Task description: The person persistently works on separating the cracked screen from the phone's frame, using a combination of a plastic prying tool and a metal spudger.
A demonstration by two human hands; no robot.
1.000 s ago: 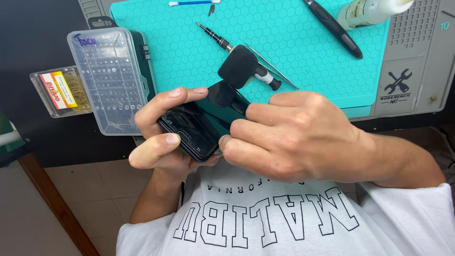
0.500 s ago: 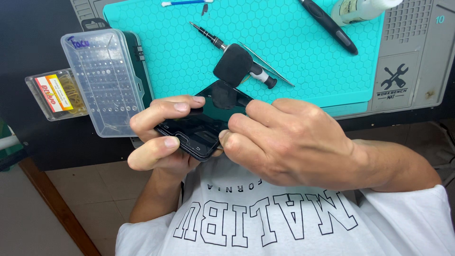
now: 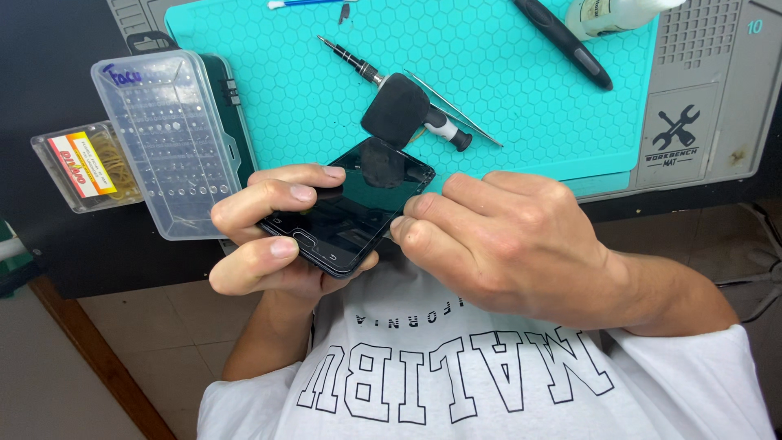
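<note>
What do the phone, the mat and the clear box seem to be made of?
Phone: glossy black glass front, probably; it reflects light. Mat: matte teal, likely silicone or rubber, with an embossed hexagon pattern. Clear box: transparent hard plastic; the rows inside show through.

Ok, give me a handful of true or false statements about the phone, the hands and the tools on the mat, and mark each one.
1. The left hand cradles the black phone from below. True.
2. The right hand rests flat on the teal mat. False: its fingertips press at the phone's right edge, off the mat.
3. A black round suction cup sits on the phone's screen. True.
4. The screwdriver is held in the right hand. False: it lies on the mat, untouched.
5. The clear bit case lies to the left of the mat. True.
6. The phone lies on the mat. False: it is held above the person's lap.
</note>
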